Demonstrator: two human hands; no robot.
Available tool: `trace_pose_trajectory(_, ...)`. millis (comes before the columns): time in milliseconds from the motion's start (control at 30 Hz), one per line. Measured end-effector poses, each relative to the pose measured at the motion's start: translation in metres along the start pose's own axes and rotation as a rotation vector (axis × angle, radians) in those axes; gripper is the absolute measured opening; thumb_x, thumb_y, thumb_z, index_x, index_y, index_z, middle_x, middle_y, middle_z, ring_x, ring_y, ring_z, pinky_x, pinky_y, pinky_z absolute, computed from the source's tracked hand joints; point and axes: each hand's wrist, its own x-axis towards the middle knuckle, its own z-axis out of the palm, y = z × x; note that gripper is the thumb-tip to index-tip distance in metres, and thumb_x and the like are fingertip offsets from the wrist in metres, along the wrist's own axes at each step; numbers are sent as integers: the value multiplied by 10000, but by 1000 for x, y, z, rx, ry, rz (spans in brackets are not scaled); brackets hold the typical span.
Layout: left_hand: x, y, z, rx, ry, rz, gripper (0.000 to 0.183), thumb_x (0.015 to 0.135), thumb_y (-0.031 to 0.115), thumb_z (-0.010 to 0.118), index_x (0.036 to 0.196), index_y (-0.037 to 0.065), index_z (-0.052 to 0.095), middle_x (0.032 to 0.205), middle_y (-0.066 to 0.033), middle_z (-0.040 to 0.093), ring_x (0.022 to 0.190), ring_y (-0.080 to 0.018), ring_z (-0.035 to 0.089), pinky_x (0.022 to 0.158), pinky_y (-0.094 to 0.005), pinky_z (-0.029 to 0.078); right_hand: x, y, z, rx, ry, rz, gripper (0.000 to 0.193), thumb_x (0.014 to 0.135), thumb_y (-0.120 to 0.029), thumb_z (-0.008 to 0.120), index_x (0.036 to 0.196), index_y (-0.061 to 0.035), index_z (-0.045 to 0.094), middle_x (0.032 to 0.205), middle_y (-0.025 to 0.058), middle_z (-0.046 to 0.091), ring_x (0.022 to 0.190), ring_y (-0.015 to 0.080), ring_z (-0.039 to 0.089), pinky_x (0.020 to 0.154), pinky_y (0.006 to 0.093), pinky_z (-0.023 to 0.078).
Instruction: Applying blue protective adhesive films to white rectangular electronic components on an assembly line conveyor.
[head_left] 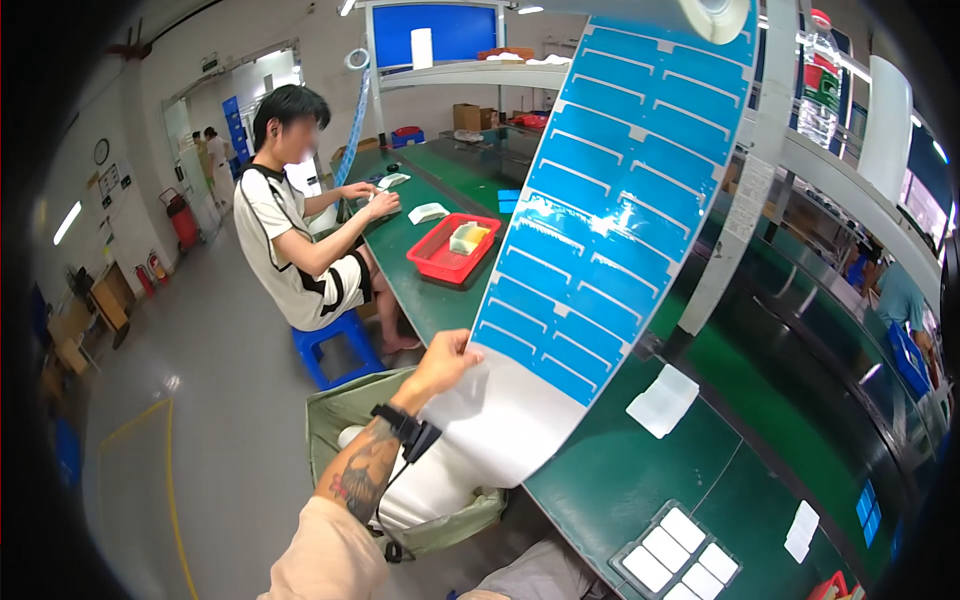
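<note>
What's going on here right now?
The person's left hand pinches the left edge of a long strip of blue stickers, which slopes down from beside a white roll. The strip's lower end is plain white, beside a green bin with white material inside. The right hand is out of view. Another person, on a blue stool, handles something unclear at the green table, near a red basket.
</note>
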Motion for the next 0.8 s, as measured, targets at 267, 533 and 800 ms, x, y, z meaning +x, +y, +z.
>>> trace_pose_trajectory(267,-158,7,9,83,-1,-85,231,881,13,694,1109,-16,720,950,-18,730,843,-84,604,814,-286,513,14,16,41,-28,-5,150,361,780,-399,809,810,-72,659,724,66,616,615,241,599,682,428,508)
trace_pose_trajectory(533,-240,49,23,-122,-122,-208,206,895,13,709,1098,-18,691,974,-23,709,898,-89,608,858,-284,502,29,7,89,-88,-7,267,379,766,-414,821,811,-76,655,713,64,609,605,235,601,649,412,504)
trace_pose_trajectory(800,-255,148,61,-99,-294,-27,205,861,37,775,1034,-4,672,952,-79,696,936,-166,634,892,-296,481,47,3,134,-742,-60,257,457,719,-446,866,851,-75,635,718,93,605,572,266,599,514,368,444)
